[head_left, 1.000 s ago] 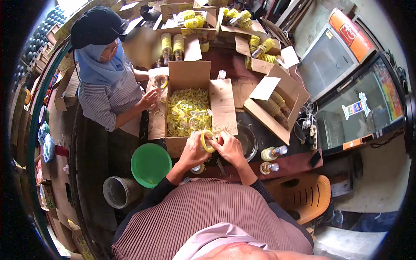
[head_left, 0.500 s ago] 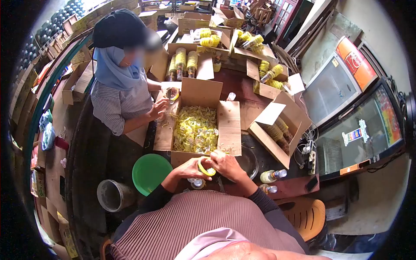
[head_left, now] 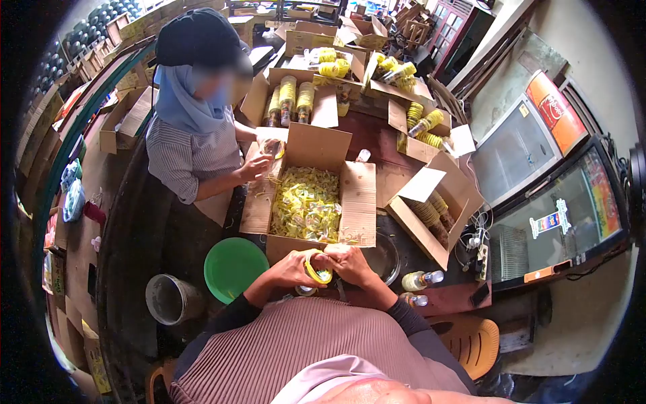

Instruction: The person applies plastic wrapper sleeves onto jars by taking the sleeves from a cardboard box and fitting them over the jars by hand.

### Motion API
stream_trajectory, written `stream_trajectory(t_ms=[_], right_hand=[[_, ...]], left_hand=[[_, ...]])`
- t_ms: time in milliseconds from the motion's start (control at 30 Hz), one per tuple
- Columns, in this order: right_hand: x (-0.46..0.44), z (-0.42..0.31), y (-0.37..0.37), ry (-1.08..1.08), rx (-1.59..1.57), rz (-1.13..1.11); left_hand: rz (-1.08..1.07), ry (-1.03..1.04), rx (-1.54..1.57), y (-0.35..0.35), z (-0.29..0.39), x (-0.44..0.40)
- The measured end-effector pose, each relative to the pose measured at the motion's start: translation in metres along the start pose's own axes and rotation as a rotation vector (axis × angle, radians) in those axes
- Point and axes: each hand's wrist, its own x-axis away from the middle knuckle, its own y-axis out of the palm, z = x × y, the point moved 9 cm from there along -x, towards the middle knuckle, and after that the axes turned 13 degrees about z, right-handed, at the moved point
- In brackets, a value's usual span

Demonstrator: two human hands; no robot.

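My left hand (head_left: 291,269) is closed around a yellow-rimmed plastic cup (head_left: 317,266), tilted so its round opening faces me. Small pale pieces show inside it. The fingers of my right hand (head_left: 350,264) are pinched together at the cup's right edge; what lies between the fingertips is hidden. Just beyond both hands stands an open cardboard box (head_left: 358,202) filled with small yellow-and-clear pieces (head_left: 306,205). Below the cup, partly covered by my left hand, sits a clear container (head_left: 306,291).
Across the left corner a co-worker (head_left: 202,135) holds a similar yellow-rimmed cup (head_left: 274,147). A green basin (head_left: 235,269) and grey bucket (head_left: 171,299) are at left. Small bottles (head_left: 422,279) stand at right. Boxes of stacked yellow-rimmed cups (head_left: 437,209) line the table.
The cup has turned slightly in my left hand, so its opening shows more. My right hand has shifted a little left and down. The whole view has moved slightly.
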Motion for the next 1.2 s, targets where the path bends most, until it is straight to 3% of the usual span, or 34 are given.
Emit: stream_trajectory(t_ms=[167,233,300,567,933,1200], right_hand=[[0.005,-0.003,-0.009,0.104,-0.089,0.028],[0.009,0.009,-0.004,0.255,-0.428,0.040],[0.011,0.012,-0.004,0.228,-0.487,0.047],[0.025,0.042,0.007,0.448,-0.860,0.190],[0.040,0.077,0.020,0.612,-1.002,0.238],[0.047,0.088,0.013,0.679,-0.874,0.363]], left_hand=[[0.023,-0.015,-0.012,0.004,0.007,0.006],[0.057,0.030,-0.017,0.005,0.013,0.005],[0.084,0.054,0.009,0.007,0.018,0.005],[0.176,0.125,-0.171,0.018,0.012,0.002],[0.189,0.086,-0.247,0.025,0.011,-0.008],[0.224,0.158,-0.405,0.032,0.011,-0.015]])
